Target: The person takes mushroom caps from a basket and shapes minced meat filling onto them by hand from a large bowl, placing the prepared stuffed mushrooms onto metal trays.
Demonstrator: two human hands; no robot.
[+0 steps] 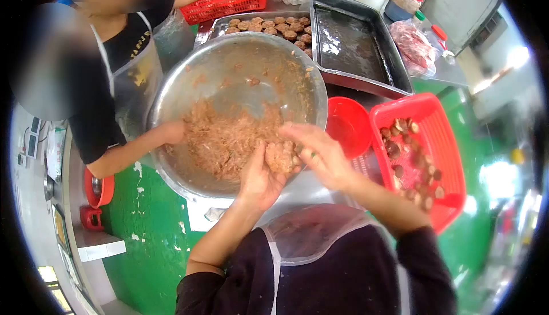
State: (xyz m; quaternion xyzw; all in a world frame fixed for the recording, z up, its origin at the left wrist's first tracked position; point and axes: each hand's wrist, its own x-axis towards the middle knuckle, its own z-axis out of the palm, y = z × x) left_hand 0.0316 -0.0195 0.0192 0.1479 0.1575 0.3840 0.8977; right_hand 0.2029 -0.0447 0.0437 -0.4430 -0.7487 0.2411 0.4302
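Note:
A lump of minced meat [279,157] rests in my left hand [262,182], whose fingers curl around it from below. Beside it, my right hand [323,154] has its fingers stretched out and apart; its fingertips are close to the lump, and I cannot tell whether they touch it. Both hands are over the near right rim of a large steel bowl [177,75]. Loose meat mixture [223,143] covers the bottom of the bowl. From the left, a co-worker's hand [171,133] reaches into the same bowl.
Behind the bowl are a tray of browned patties [280,26], a dark metal tray [354,40] and a red basket [229,3]. To my right stand a small red bowl [347,123] and a red basket holding mushrooms [394,149]. A bag of meat [413,46] lies farther back.

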